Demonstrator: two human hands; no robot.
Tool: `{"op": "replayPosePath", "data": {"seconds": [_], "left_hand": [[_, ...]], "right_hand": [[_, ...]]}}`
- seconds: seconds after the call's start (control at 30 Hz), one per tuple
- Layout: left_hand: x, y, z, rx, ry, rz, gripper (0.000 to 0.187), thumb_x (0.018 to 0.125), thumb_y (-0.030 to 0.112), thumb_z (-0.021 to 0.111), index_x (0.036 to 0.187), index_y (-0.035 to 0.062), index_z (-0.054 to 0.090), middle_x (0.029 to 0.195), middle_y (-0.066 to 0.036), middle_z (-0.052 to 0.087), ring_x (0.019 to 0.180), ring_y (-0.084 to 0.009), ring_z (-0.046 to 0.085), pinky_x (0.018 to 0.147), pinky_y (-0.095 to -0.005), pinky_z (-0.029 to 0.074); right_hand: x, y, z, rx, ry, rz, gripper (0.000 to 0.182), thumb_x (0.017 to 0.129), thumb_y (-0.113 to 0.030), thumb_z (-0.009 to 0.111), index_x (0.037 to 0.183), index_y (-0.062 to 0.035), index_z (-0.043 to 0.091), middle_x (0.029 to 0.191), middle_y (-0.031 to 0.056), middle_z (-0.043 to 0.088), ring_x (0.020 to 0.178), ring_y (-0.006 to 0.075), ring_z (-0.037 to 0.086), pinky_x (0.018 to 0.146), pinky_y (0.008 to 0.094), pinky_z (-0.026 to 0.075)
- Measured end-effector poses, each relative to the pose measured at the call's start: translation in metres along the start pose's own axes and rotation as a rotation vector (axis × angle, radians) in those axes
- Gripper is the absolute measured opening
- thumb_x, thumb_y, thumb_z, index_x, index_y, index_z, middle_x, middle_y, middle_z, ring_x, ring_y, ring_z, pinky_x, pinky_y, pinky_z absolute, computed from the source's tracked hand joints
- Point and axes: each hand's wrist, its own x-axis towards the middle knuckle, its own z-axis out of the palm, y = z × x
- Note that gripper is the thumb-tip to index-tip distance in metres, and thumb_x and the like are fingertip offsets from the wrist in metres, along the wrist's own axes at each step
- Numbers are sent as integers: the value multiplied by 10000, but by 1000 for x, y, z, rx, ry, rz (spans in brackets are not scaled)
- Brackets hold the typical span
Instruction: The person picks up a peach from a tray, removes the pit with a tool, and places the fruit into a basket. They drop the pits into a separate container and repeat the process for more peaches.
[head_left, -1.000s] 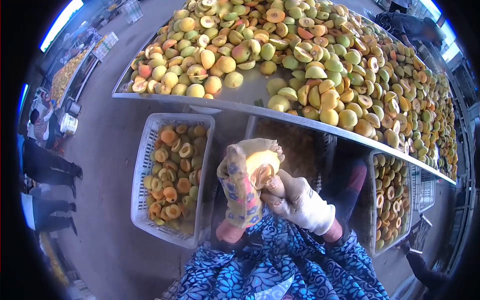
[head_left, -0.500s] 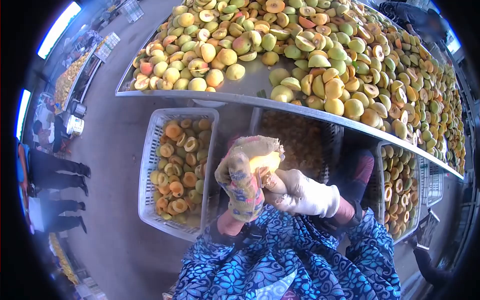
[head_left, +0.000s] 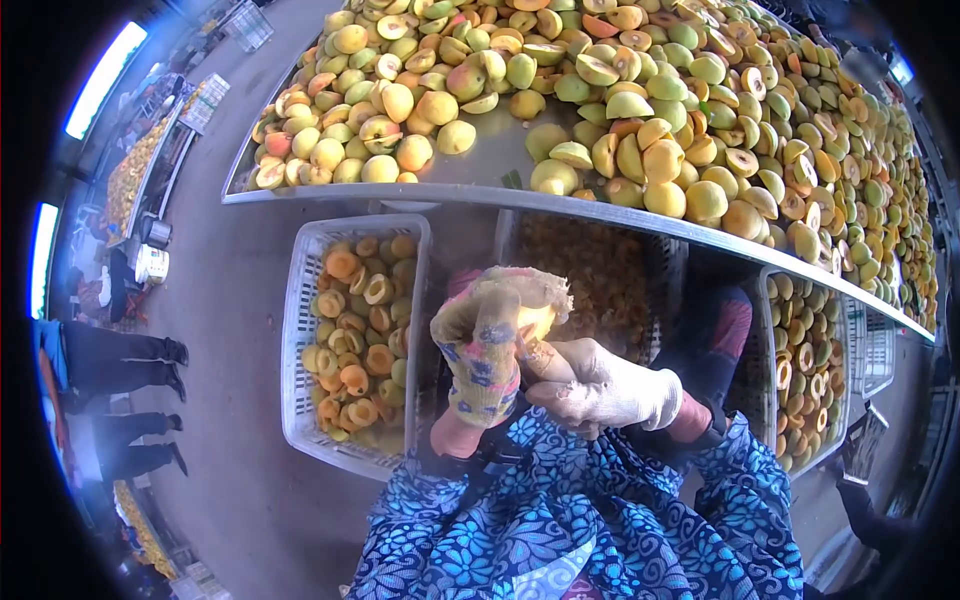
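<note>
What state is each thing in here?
Peach half: cut, held in left hand.
Left hand: gloved, grip closed on peach half.
Right hand: gloved, working at the fruit.
Left crate: holds pitted halves.
Right crate: holds halves.
Table: piled with fruit.

Your gloves and apron, seen from above

Your left hand (head_left: 483, 350) wears a worn knit glove, beige with yellow, pink and blue flower patches and a frayed, fuzzy edge at the fingertips. Your right hand (head_left: 600, 388) wears a plain off-white knit glove, soiled along the fingers, with a dark band at the wrist. Your lap is covered by a blue garment (head_left: 560, 520) printed with turquoise and white swirls.
</note>
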Motion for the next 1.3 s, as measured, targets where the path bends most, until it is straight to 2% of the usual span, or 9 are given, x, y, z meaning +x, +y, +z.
{"op": "replayPosePath", "data": {"seconds": [0.23, 0.3, 0.37, 0.47, 0.6, 0.7, 0.97, 1.13, 1.3], "left_hand": [[34, 18, -15, 138, -461, 44, 160, 888, 113, 625, 896, -24, 708, 837, -98, 695, 745, -168, 657, 667, -276, 517], [42, 15, -22, 141, -600, -48, 149, 885, 106, 634, 897, -23, 707, 829, -95, 693, 737, -167, 653, 662, -280, 514], [52, 11, -31, 160, -904, -100, 153, 909, 118, 645, 901, -23, 707, 811, -93, 690, 741, -163, 650, 663, -288, 509], [52, 5, -32, 136, -934, -168, 261, 928, 220, 653, 897, -34, 706, 810, -96, 694, 773, -164, 658, 673, -287, 509], [41, -7, -22, -266, -769, -136, 370, 926, 320, 655, 881, -43, 706, 817, -111, 700, 766, -176, 668, 668, -290, 520], [28, 8, -6, -495, -339, -435, 412, 944, 352, 627, 838, -40, 699, 817, -141, 702, 707, -186, 668, 648, -300, 537], [32, -1, -17, 34, -474, -108, 222, 939, 152, 625, 835, -30, 699, 738, -48, 662, 664, -101, 606, 589, -253, 467], [27, -15, -17, -135, -346, -80, 404, 984, 313, 559, 838, -40, 691, 794, -97, 681, 682, -150, 636, 604, -260, 496], [24, -13, -2, -576, -72, -457, 449, 1008, 409, 496, 958, -12, 642, 850, -153, 688, 687, -210, 672, 621, -301, 556]], "right_hand": [[4, 18, -5, 68, -26, 88, 275, 948, -357, 609, 1008, -92, 567, 643, -31, 502, 466, 64, 489, 402, 207, 415], [8, 35, -11, 660, -302, 156, 218, 966, -331, 595, 953, -118, 551, 636, -28, 498, 456, 60, 463, 378, 205, 379], [5, 31, -10, 637, -272, 230, 201, 973, -316, 588, 926, -127, 538, 631, -27, 490, 453, 55, 447, 368, 202, 360], [5, 28, -5, 666, -249, 300, 218, 983, -293, 574, 863, -128, 497, 604, -34, 441, 422, 39, 382, 331, 190, 292], [11, 40, -4, 834, -387, 121, 251, 976, -304, 582, 868, -104, 475, 556, -49, 380, 377, 27, 316, 296, 188, 242], [14, 44, -7, 959, -493, 40, 270, 971, -318, 587, 886, -89, 472, 554, -58, 375, 387, 20, 321, 301, 185, 247], [3, 18, -4, 500, -104, 279, 217, 986, -279, 548, 869, -106, 490, 570, -59, 405, 410, 26, 346, 325, 195, 255], [24, 38, 7, 1046, -394, 151, 261, 999, -299, 544, 849, -101, 462, 532, -61, 379, 373, 33, 329, 292, 197, 248], [30, 47, 4, 1158, -513, -12, 287, 997, -326, 535, 852, -89, 462, 540, -42, 398, 380, 59, 354, 299, 221, 283]]}}
